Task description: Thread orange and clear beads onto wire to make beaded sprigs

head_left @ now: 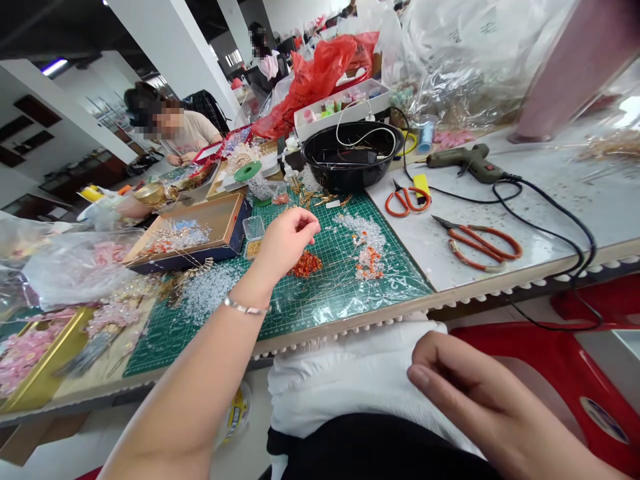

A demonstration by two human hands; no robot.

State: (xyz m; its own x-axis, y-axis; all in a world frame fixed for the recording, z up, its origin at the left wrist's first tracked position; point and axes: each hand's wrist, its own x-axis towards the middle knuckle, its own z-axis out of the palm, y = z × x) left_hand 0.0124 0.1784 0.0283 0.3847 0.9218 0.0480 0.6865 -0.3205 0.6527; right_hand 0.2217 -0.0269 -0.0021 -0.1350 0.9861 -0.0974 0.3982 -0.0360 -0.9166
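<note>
My left hand hangs just above a green cutting mat, its fingers curled together with nothing showing in them. Directly below the fingertips lies a small heap of red beads. Clear beads with orange ones lie to its right, and gold wire pieces lie beyond it. A silver bracelet circles my left wrist. My right hand rests off the table on a white cloth across my lap, touching no beads, its fingers loosely apart.
A wooden tray of beadwork stands left of the mat. A black bowl, a hot glue gun and two orange-handled scissors lie on the white table at the right. A co-worker sits across the table.
</note>
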